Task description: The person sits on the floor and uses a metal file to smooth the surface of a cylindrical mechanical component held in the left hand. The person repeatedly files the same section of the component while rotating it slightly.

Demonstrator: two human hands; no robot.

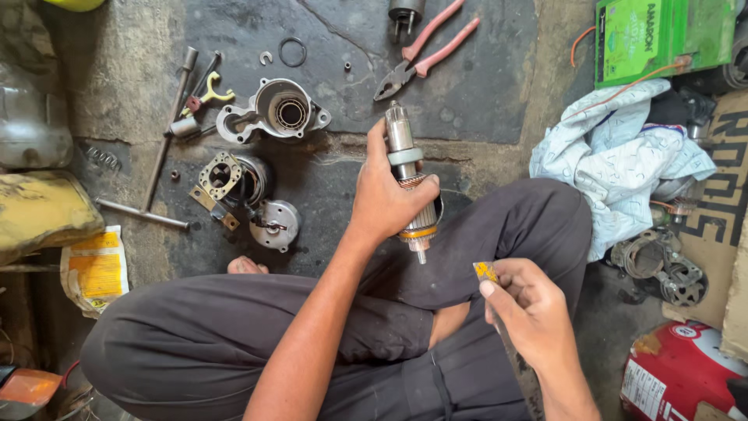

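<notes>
Left hand (386, 199) grips ribbed steel armature (407, 168); right hand (530, 304) pinches yellow-tipped strip (485, 270).

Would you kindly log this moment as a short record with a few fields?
Setting: person seated on a stone floor
Left hand: grips a motor armature, held upright
Right hand: pinches a small yellow-tipped strip, apart from the armature
Ahead on floor: metal housing, pink-handled pliers, T-handle wrench
Right side: pale cloth, green box
</notes>
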